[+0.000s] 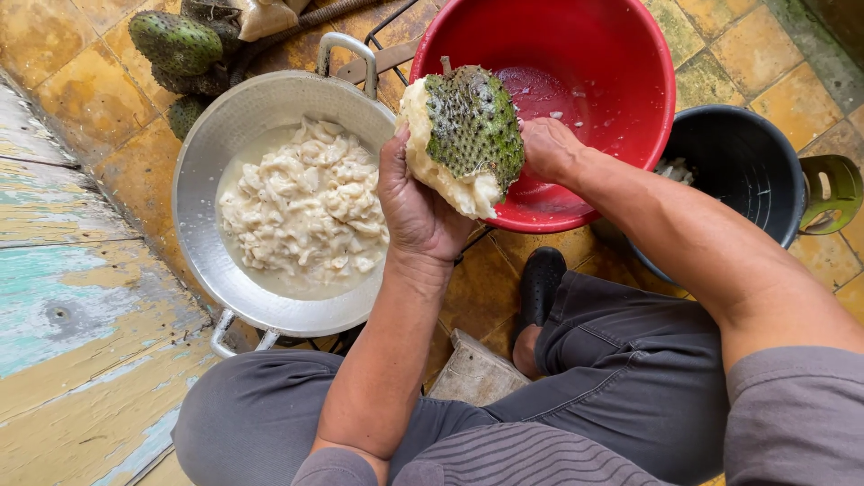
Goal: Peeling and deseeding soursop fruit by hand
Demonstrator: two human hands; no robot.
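Gripping a half-peeled soursop [468, 135], both hands hold it up over the near rim of the red basin [621, 63]. The left hand [416, 202] is closed around the fruit's white, pulpy side, thumb up along its edge. The right hand [547, 148] is curled against the spiny green skin on the other side, its fingers hidden behind the fruit. The stem end points away from the person.

The basin holds a little milky liquid and a few white bits. Just left of it, touching or nearly so, sits a metal pan [207, 144] with two handles, filled with white pulp [306, 207] in cloudy juice. Right of the basin, partly under the right forearm, stands a dark bucket [756, 171] with a green handle; some white scraps show inside.

All three vessels rest on a yellow tiled floor [765, 45]. Whole green soursops [175, 43] lie at the far left, beyond the pan. Worn painted boards [63, 297] run along the left edge. A black shoe [540, 279] shows between the person's grey-trousered knees.
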